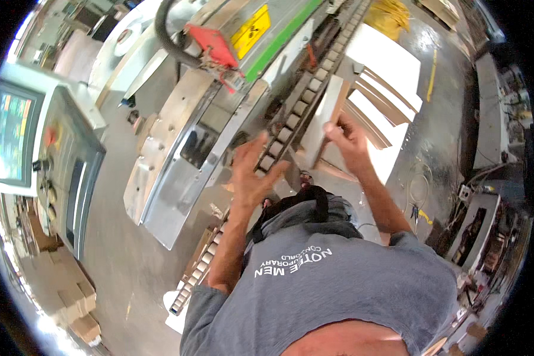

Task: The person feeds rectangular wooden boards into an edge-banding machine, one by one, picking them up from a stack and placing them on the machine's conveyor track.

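My left hand [252, 172] is open with its fingers spread, above the near part of a roller-like conveyor track [292, 120], and holds nothing. My right hand [349, 142] is closed at the brown edge of a narrow white board [328, 110], its fingertips bent over that edge. The board stands tilted beside the track. Just right of it, several brown-edged strips [377, 104] lie side by side on a bright white surface [406, 65]. The fingers of my right hand are slightly blurred.
A machine with a metal guide plate [181, 196], a red part [212, 46] and a yellow warning sign [250, 31] borders the track on the left. Farther left are a lit screen [12, 136] and stacked cardboard [56, 285]. Equipment [477, 231] lines the right side.
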Available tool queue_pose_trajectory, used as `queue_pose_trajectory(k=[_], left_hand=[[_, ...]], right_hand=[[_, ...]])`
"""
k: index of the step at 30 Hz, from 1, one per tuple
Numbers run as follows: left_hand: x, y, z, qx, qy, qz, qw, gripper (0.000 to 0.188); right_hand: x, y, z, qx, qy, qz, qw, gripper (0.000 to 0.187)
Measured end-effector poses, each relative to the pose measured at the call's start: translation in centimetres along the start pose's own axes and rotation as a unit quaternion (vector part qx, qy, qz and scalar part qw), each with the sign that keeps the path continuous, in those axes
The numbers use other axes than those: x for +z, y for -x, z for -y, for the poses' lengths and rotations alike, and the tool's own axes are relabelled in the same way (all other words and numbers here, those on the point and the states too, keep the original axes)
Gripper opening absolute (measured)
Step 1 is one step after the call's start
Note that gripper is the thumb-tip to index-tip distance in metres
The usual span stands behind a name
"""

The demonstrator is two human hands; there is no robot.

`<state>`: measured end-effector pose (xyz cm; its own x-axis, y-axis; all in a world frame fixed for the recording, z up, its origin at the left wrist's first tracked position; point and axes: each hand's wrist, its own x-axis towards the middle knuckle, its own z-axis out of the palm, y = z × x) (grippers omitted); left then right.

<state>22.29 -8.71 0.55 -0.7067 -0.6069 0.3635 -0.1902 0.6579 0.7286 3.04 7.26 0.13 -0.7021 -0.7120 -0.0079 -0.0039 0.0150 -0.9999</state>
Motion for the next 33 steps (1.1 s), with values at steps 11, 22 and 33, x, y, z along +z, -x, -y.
queue_pose_trajectory(k=[11, 22, 33], left_hand=[[-10.3, 5.4, 9.2, -0.111, -0.100, -0.104, 0.983, 0.050], [-15.6, 8.3, 15.7, -0.009, -0.325, -0.196, 0.925, 0.044], [-15.9, 8.6, 17.6, -0.115, -0.218, -0.240, 0.939, 0.036]], right_hand=[[20.9, 0.4, -3.1, 0.154, -0.259, 0.265, 0.916, 0.042], [31.5, -0.6, -6.1, 0.164, -0.204, 0.270, 0.927, 0.067], [32.5, -0.9, -6.4, 0.125, -0.168, 0.283, 0.936, 0.040]])
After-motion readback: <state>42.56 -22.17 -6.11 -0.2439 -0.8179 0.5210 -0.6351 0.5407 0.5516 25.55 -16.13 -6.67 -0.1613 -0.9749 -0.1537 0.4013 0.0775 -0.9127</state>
